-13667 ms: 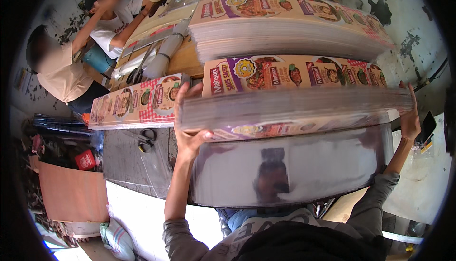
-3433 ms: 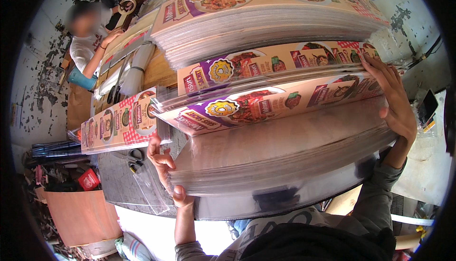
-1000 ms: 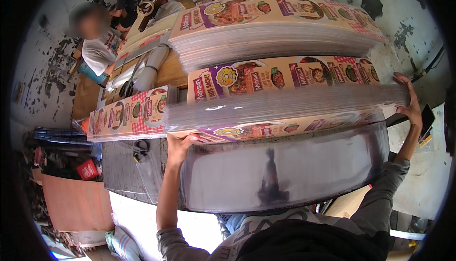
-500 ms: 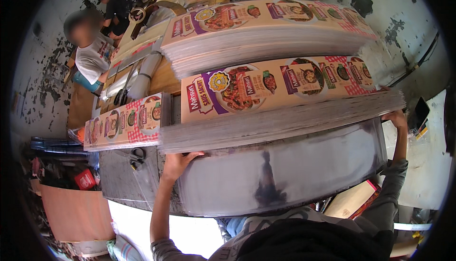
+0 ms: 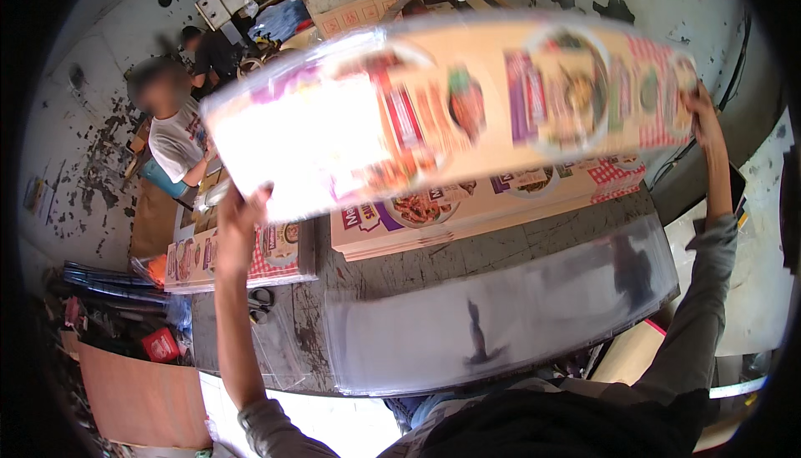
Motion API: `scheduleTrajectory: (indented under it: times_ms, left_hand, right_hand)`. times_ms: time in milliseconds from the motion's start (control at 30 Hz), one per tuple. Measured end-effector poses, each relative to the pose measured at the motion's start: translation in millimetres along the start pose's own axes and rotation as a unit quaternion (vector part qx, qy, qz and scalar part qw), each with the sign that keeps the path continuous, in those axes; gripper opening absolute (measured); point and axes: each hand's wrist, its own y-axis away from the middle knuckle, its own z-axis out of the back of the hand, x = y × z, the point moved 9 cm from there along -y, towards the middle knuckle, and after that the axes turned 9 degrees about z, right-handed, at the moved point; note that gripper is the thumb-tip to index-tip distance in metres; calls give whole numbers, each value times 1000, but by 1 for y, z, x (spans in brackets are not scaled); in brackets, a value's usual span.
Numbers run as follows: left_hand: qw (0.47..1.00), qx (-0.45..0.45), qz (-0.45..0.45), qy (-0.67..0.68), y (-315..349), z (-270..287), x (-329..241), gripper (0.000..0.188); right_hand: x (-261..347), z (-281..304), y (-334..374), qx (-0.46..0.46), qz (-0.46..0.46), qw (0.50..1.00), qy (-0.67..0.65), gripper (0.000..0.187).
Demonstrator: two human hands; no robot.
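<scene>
"Peeling walls [image 5: 92, 166] surround us in the head view, and a dark, scuffed table [image 5: 310, 312] crosses the lower middle. Where is the long printed panel [image 5: 484, 112]?"

"Raised across the upper middle, face toward us, glare whitening its left part. Our left hand [image 5: 240, 216], blurred, pinches the lower left corner, thumb in front; our right hand [image 5: 703, 112] grips the far right end."

"What could go wrong?"

"We judge it could sag or buckle, since only its ends are supported. Its shiny surface might slip from our left thumb, and a dip could knock the larger stack [image 5: 467, 216] beneath it askew."

"Shall we count?"

"Two hands, both on one raised load; whether that is a single panel or several, we can't tell. Two printed stacks lie on the table: the larger at centre, the smaller stack [image 5: 196, 264] at centre left. One pair of scissors [image 5: 260, 298] sits just below the smaller one. One glossy clear pile [image 5: 501, 312] lies at lower centre, its layers uncountable. Two other people show at upper left: one person in white [image 5: 171, 145], one person in black [image 5: 219, 56]."
</scene>
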Motion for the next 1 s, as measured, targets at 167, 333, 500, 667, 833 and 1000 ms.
scheduleTrajectory:
  times_ms: [167, 333, 500, 667, 833, 1000]
  left_hand:
    - [976, 84, 165, 115, -118, -7, 10, 33]
    - [969, 79, 227, 63, -161, -31, 60, 31]
    - [980, 20, 186, -63, -159, -19, 49, 53]
    - [880, -17, 66, -469, -160, -4, 0, 75]
    - [986, -157, 47, -21, -154, 42, 23, 81]
    - [934, 44, 76, -347, -109, 18, 76, 72]
  right_hand:
    - [17, -86, -75, 120, -108, 986, -37, 39]
    - [-63, -81, -134, 154, -112, 976, 103, 35]
    - [-61, -106, -119, 185, -203, 960, 52, 49]
    - [-46, -61, -137, 108, -140, 944, 279, 85]
    - [-9, -44, -109, -27, -115, 980, 160, 88]
    - [0, -40, -64, -63, -60, 962, 260, 79]
